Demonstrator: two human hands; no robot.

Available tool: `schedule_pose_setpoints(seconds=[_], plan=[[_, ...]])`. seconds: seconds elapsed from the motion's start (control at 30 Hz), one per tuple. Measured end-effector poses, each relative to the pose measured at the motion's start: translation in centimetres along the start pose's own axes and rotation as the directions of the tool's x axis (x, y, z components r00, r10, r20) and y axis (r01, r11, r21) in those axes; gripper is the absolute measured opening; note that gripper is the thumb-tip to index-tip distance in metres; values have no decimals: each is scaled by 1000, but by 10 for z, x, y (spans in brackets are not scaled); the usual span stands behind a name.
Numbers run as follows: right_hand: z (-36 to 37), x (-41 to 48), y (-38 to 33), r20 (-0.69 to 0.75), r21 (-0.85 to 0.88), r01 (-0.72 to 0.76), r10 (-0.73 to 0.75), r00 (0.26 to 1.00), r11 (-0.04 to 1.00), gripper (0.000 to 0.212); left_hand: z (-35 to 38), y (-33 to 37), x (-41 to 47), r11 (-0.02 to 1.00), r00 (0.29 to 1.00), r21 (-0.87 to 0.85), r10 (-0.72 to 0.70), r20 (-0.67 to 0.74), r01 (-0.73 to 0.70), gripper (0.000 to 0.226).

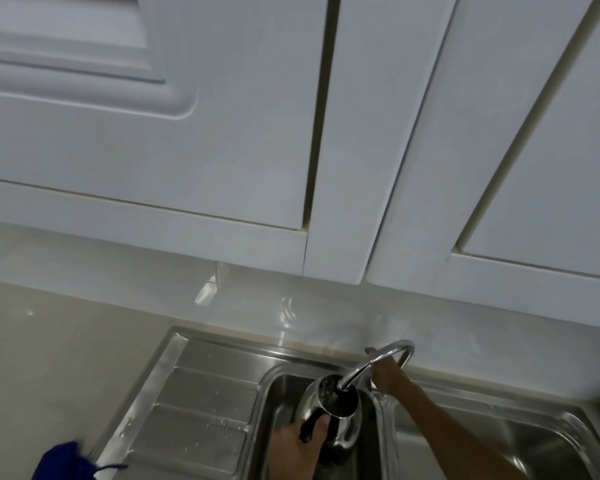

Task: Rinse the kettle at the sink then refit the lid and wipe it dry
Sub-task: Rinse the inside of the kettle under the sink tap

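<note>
Left fingers (321,432) around kettle (333,410) handle

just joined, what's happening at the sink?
A person is rinsing a steel kettle in the left sink basin. The left hand holds it by its black handle, open top under the faucet spout; no lid is on it. The right hand reaches behind the faucet, probably at the tap control, which is hidden. A blue cloth lies at the frame's lower left.

Bare forearms (447,424), no sleeves.
</note>
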State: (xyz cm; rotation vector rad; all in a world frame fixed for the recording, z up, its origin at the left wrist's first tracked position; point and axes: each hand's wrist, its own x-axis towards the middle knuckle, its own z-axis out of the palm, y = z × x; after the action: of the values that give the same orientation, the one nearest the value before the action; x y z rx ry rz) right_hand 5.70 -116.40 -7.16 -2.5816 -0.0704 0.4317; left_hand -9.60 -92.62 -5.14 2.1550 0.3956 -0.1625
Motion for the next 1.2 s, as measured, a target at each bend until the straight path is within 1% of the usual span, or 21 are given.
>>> schedule_pose_setpoints(seconds=[0.03,0.07,0.1,0.13,0.17,0.23,0.27,0.33,0.43,0.5,0.57,0.7,0.77,0.83,0.9,0.93,0.97,1.0,1.03,1.13,1.2], plan=[[7,8,15,-133,-51,105,-111,985,993,31,2,-2,3,1000,1000,-3,12,-12,-12,116],[7,0,14,-94,1,45,-44,995,999,35,4,-6,5,1000,1000,-8,21,-15,-21,113],[6,-7,11,-157,7,72,-70,985,997,38,6,-9,6,999,999,-24,34,-24,-35,109],[3,-16,1,-185,14,52,-49,981,999,35,7,-11,7,998,999,-46,31,-28,-32,105],[4,-22,-2,-198,62,27,-14,980,998,29,7,-11,7,998,999,-62,23,-27,-25,100],[5,-31,-6,-160,174,-44,72,984,984,26,5,-9,7,996,999,-84,27,-35,-30,98],[4,-34,-7,-162,235,-35,75,984,971,25,6,-10,8,996,999,-78,40,-35,-43,95],[7,-40,-5,-193,335,-18,87,977,942,25,5,-12,8,994,998,-99,53,-22,-55,80],[19,-44,8,-258,292,7,72,963,956,25,5,-15,10,988,998,-140,56,-35,-60,70],[26,-46,13,-290,271,-9,91,953,963,41,3,-13,11,984,997,-164,66,-30,-70,71],[31,-49,14,-312,242,-32,109,944,970,45,5,-14,13,982,997,-173,73,-30,-77,74],[36,-52,15,-324,238,-22,101,941,971,47,5,-15,15,980,996,-175,89,-17,-90,78],[32,-53,8,-327,241,-40,120,937,970,42,6,-17,17,982,995,-162,95,-12,-96,78],[30,-60,-1,-406,301,-64,188,894,952,34,7,-23,21,983,995,-156,100,-14,-101,76],[35,-70,-9,-554,345,-73,266,789,936,31,7,-30,25,980,995,-169,103,-1,-101,80],[39,-75,-12,-607,357,-72,290,740,931,29,6,-33,26,980,994,-165,109,1,-108,82],[45,-80,-13,-630,381,-67,312,711,922,27,6,-36,27,980,992,-158,122,3,-120,83],[51,-85,-14,-622,417,-58,331,710,907,25,4,-38,27,978,991,-163,134,14,-130,81],[57,-90,-15,-590,458,-42,339,733,888,23,1,-38,25,974,989,-179,145,29,-138,77],[69,-105,-18,-439,544,-11,295,849,839,20,-5,-42,18,969,985,-210,152,76,-133,57],[75,-112,-21,-288,654,4,245,926,756,24,-10,-47,14,963,983,-239,149,102,-122,41]])
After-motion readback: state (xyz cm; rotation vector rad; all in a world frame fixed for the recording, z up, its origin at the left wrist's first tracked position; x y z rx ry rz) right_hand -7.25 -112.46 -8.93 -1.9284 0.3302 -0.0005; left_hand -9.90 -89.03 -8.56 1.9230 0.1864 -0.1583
